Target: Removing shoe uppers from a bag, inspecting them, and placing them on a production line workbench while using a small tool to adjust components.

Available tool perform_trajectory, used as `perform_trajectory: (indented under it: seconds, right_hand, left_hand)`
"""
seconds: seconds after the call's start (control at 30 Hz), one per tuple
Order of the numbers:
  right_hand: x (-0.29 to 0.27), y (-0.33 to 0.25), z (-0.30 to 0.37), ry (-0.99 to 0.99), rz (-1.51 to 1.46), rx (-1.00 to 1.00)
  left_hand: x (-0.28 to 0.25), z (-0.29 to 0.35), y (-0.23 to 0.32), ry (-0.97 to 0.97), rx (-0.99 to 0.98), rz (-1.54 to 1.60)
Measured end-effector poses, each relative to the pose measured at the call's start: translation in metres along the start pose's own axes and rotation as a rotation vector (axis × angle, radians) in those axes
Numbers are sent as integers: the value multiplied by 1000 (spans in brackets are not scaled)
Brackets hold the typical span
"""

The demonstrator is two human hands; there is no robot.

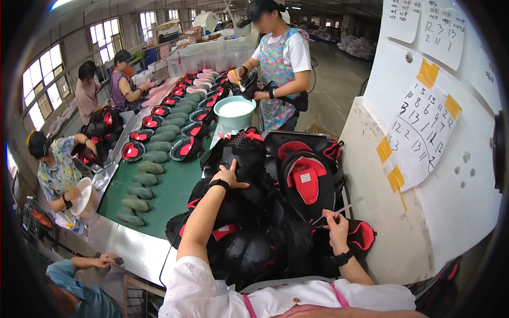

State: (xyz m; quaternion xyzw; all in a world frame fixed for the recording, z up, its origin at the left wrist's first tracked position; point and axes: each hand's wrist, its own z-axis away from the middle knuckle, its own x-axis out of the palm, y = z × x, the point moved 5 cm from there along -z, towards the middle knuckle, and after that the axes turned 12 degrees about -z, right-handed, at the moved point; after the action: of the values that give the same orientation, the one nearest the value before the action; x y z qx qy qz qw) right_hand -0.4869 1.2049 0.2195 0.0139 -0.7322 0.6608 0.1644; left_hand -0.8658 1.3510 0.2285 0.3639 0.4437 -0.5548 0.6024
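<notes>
A heap of black shoe uppers with red linings (pixel 249 204) lies right in front of me. My left hand (pixel 229 176) rests on the heap with its fingers spread. On the heap's right side a larger black upper (pixel 307 183) lies sole side up, its red inside and a small white label showing. My right hand (pixel 336 229) is closed at this upper's near end, pinching a thin light-coloured piece whose kind I cannot make out. Dark bands circle both my wrists.
A green conveyor belt (pixel 114 196) carries rows of grey-green insoles (pixel 151 167) and black-and-red uppers (pixel 185 148). Beyond the heap a person in a flowered apron (pixel 281 66) brushes a shoe over a pale green bucket (pixel 235 119). Other people work along the left. A white panel (pixel 450 159) stands at right.
</notes>
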Motion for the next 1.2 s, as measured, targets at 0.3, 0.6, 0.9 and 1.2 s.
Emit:
perform_trajectory:
  seconds: [0.3,0.6,0.9,1.2]
  right_hand:
    - [8,-4,1,-144,49,40]
    - [51,-72,61,-814,32,356]
    - [98,-53,93,-973,270,546]
    - [124,-23,73,-855,350,365]
  left_hand:
    - [21,-24,-26,-246,-300,88]
    - [22,-23,-68,-62,144,240]
    - [33,52,-100,93,421,586]
    - [31,165,-94,605,528,500]
